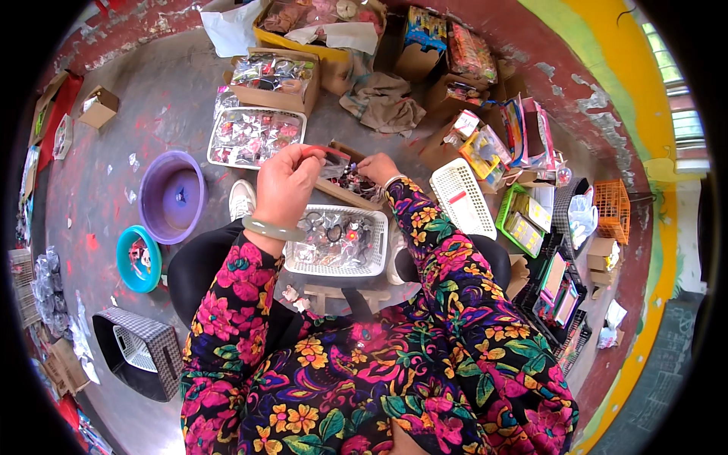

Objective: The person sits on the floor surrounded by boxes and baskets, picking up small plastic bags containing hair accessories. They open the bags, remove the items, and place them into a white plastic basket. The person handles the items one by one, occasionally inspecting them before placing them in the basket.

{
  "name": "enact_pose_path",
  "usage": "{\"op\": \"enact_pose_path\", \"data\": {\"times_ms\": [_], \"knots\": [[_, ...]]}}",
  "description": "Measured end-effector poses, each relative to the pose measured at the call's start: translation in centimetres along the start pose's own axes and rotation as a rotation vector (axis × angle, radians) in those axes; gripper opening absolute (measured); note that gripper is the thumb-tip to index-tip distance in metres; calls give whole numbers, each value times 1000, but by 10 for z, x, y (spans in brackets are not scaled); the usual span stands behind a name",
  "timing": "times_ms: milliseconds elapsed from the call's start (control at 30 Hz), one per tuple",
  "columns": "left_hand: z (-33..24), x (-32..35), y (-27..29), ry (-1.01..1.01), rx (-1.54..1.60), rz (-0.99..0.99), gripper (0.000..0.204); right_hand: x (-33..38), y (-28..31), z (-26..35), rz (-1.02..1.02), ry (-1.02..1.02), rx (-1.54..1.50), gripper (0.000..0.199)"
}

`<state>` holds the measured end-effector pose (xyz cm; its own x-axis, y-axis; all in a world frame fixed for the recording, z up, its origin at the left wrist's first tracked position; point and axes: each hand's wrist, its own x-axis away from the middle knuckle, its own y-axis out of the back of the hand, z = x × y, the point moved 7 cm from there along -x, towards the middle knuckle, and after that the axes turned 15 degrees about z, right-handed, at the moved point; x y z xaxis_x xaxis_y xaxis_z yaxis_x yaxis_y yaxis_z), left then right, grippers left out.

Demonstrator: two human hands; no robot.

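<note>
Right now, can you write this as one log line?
left hand: holds clear bag | right hand: at bag, small trinkets | below: white basket | floor: purple bowl

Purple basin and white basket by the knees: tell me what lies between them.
In the head view, a white shoe and a dark-trousered knee lie between the purple basin and the white basket.

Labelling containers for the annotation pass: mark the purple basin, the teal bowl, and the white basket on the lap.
purple basin (154, 199), head view, on its left rim.
teal bowl (123, 262), head view, on its left rim.
white basket (379, 241), head view, on its right wall.
</note>
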<state>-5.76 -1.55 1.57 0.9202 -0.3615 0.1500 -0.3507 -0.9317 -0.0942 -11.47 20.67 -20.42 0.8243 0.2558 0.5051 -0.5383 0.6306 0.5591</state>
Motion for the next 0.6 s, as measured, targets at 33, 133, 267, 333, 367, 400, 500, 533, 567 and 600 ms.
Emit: {"op": "enact_pose_path", "data": {"times_ms": [33,133,267,333,367,400,500,533,567,600], "knots": [[2,-1,2,1,28,-1,15,-3,2,-6,56,-89,-257,21],[9,-11,9,-55,41,-31,14,-4,20,1,137,46,-501,19],[19,-19,19,-102,146,-72,14,32,37,44,237,125,-854,18],[22,-18,23,-93,166,-70,13,45,45,56,319,105,-768,11],[22,-18,24,-98,149,-67,13,53,45,62,336,115,-814,11],[24,-23,22,-107,134,-52,13,59,49,63,340,125,-860,11],[26,-26,20,-122,109,-35,12,55,42,38,274,65,-930,12],[27,-25,21,-126,105,-38,12,55,37,37,256,39,-975,11],[29,-25,23,-109,91,-34,11,54,32,41,316,65,-999,11],[24,-24,22,-92,79,-20,11,52,29,36,308,59,-970,11]]}}
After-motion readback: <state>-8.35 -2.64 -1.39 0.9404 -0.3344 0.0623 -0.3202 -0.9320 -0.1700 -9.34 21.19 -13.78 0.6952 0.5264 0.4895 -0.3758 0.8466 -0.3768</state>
